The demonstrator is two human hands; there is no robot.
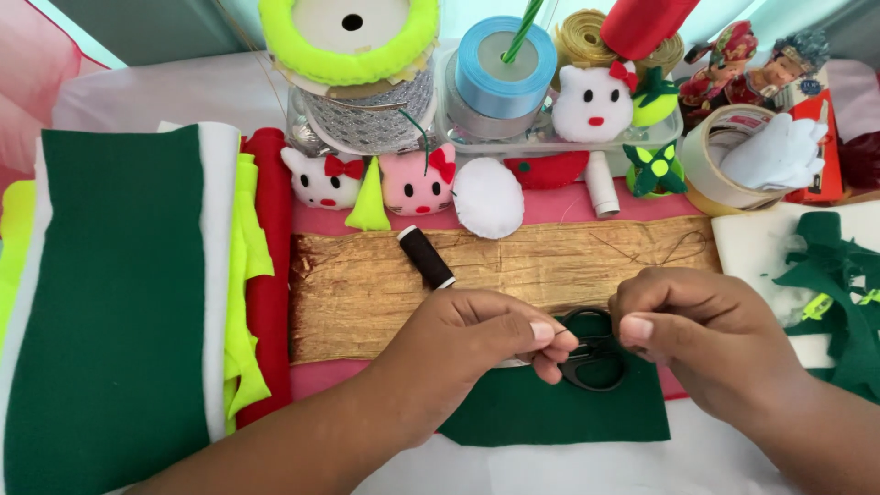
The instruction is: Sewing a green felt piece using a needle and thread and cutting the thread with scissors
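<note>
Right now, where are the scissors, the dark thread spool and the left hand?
Scissors [594, 365]: head view, on the black handle loop between the hands.
Dark thread spool [425, 258]: head view, middle of the spool.
Left hand [481, 335]: head view, back of the hand.

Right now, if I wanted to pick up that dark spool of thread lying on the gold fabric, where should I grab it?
Probably around its middle, coming from above. The dark thread spool lies on its side, slanted on the gold fabric, so its long rounded flanks are free for fingers to pinch across. Both hands are busy lower down, clear of it.
</note>
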